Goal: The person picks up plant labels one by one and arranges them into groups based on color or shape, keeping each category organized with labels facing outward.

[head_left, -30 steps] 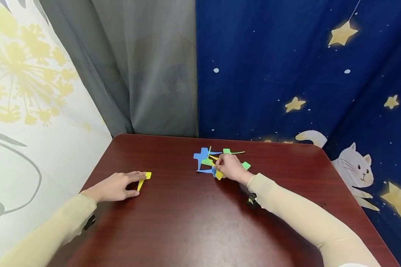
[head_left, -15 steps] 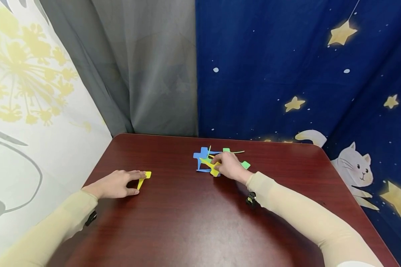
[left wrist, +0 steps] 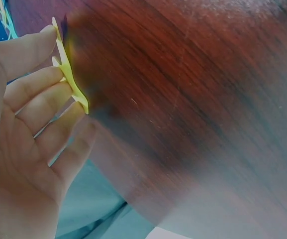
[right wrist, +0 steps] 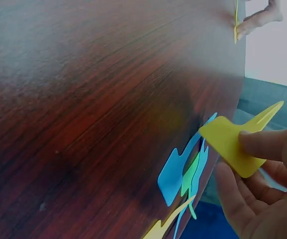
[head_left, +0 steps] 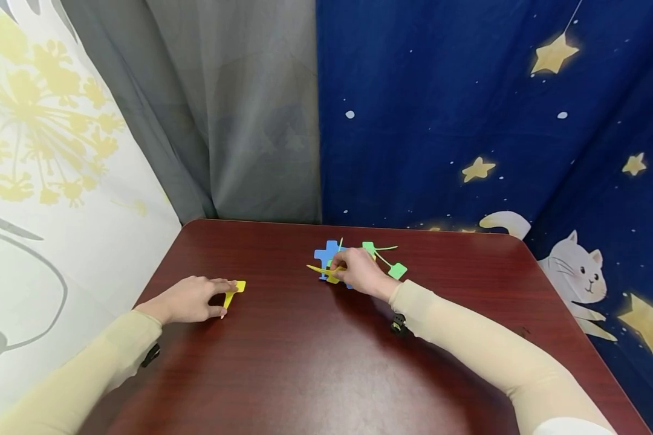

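My left hand (head_left: 193, 299) rests at the left of the table, its fairly straight fingers touching a yellow T-shaped plant label (head_left: 240, 286). In the left wrist view the fingertips are at the broad end of that plant label (left wrist: 69, 78) and the thumb is near its pointed tip. My right hand (head_left: 361, 272) pinches another yellow plant label (right wrist: 230, 144) between thumb and fingers, over the pile. The stem of this one points left in the head view. Below it lie blue plant labels (head_left: 326, 254), partly hidden by the hand, and green ones (head_left: 398, 270).
The dark red-brown table (head_left: 283, 362) has a grey curtain (head_left: 261, 121) and a blue starry curtain (head_left: 413, 121) behind its far edge. A further yellow plant label (right wrist: 155, 230) lies in the pile in the right wrist view.
My right hand has lifted the yellow plant label from the pile and moved it left, turning its stem leftward. My left hand stays on its plant label, almost still.
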The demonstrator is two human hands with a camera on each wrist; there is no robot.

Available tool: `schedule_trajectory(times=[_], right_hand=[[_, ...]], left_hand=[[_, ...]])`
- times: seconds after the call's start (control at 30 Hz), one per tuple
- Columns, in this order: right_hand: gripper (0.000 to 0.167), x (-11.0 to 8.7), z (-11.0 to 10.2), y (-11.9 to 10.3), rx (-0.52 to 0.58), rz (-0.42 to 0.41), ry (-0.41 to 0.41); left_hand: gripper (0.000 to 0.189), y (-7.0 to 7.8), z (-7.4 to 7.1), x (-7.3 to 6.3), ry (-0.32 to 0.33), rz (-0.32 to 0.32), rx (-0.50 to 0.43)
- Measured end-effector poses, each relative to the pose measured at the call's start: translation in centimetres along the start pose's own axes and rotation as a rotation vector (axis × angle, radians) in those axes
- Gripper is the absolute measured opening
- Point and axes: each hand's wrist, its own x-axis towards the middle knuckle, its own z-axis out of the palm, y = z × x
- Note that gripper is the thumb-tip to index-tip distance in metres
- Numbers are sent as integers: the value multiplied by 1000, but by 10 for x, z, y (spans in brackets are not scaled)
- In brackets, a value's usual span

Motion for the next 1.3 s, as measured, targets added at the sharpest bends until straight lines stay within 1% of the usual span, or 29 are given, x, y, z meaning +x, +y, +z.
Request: schedule_trajectory(times=[0.2, 0.33, 0.53, 0.77, 0.93, 1.1, 1.2, 1.3], right_hand=[[8, 4, 5, -7, -65, -89, 39], [6, 8, 9, -13, -87, -128, 28], [7, 16, 12, -20, -48, -209, 27], [13, 21, 16, -27, -106, -248, 10], [15, 21, 21, -29, -102, -286, 2], [16, 24, 28, -28, -95, -359, 23], [17, 27, 32, -30, -94, -404, 34], [18, 33, 36, -34, -109, -438, 33]], left_hand=[[50, 5, 0, -1, 5, -13, 30], [49, 6, -1, 0, 1, -11, 20], [46, 4, -5, 3, -7, -12, -4], [47, 6, -8, 7, -27, -23, -15], [47, 4, -7, 8, -32, -18, -29], [46, 2, -6, 9, -38, -7, -42], [44, -1, -7, 8, -37, 10, -45], [41, -2, -10, 6, -30, 6, -49]])
